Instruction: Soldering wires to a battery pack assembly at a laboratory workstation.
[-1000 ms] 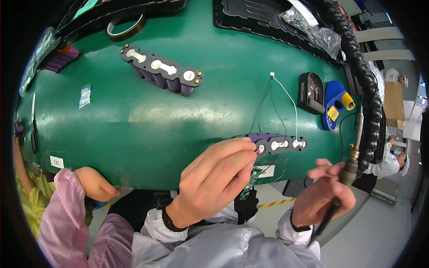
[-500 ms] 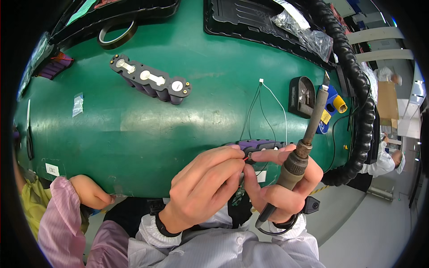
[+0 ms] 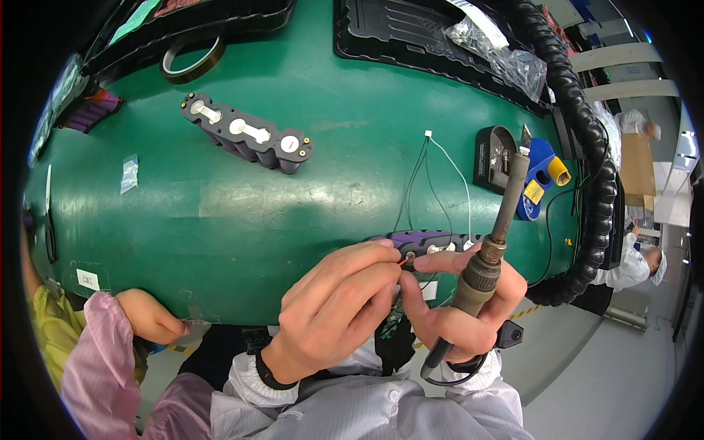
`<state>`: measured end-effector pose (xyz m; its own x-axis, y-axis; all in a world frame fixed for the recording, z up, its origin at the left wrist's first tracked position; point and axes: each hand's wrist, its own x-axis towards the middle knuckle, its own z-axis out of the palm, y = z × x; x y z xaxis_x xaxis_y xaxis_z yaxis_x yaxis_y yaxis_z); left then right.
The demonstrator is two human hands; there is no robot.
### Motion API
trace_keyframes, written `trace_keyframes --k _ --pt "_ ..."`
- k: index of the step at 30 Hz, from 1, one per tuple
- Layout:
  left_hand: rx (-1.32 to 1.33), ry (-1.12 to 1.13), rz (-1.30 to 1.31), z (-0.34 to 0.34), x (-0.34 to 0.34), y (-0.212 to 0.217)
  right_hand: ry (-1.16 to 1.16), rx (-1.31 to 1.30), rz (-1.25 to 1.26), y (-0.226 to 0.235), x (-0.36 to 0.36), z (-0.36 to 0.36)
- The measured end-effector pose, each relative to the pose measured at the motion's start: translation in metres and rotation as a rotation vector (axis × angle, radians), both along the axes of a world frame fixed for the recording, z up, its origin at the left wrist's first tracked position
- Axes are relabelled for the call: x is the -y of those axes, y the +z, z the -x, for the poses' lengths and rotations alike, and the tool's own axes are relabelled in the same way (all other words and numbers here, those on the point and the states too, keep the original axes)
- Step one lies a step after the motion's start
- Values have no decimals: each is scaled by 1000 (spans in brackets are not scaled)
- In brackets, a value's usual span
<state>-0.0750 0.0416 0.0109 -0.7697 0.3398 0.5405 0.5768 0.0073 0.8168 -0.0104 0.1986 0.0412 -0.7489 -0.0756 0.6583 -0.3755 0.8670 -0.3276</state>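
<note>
My left hand [image 3: 341, 304] is closed, thumb and fingertips pinched on a short red wire [image 3: 403, 262] at the near end of a purple-and-black battery pack [image 3: 422, 237]. My right hand [image 3: 469, 312] holds a soldering iron [image 3: 480, 275] by its grip, the tip pointing up and away from the pack. Its index finger reaches to the pack's end beside the red wire. Thin black and white wires [image 3: 463, 172] run from the pack to a small white connector [image 3: 428, 134] on the green table. My hands hide much of the pack.
A second battery pack [image 3: 246, 132] lies farther left, below a tape roll [image 3: 192, 75]. Right of the wires are a black tip box [image 3: 482, 158] and blue iron stand [image 3: 539, 202]. A black tray [image 3: 389, 44] is behind; a co-worker's hand [image 3: 150, 315] rests at the near-left edge.
The soldering iron has tilted slightly left and its tip has dropped a little. My right fingers have shifted, showing more of the pack's end. My left hand has hardly moved.
</note>
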Motion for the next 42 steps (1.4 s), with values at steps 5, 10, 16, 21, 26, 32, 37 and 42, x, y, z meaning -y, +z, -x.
trace_keyframes --k 5,10,16,21,26,32,37,42 --pt "-1 1 8 0 1 1 12 -102 99 -10 1 4" --pt "-10 22 9 1 -1 2 29 -39 64 -9 -2 1" --pt "9 18 51 -1 1 5 44 32 -5 5 -7 -8" --pt "-14 17 58 0 0 5 0 -78 158 -1 -14 -9" --pt "-16 13 92 -3 -1 4 -61 -153 244 -13 -19 -24" --pt "-82 50 143 -7 -5 2 -219 -123 398 -17 -26 -44" --pt "-111 106 173 -9 -9 2 -245 -91 474 -18 -45 -57" --pt "-156 99 263 -9 -8 5 -240 -114 550 -24 -55 -68"
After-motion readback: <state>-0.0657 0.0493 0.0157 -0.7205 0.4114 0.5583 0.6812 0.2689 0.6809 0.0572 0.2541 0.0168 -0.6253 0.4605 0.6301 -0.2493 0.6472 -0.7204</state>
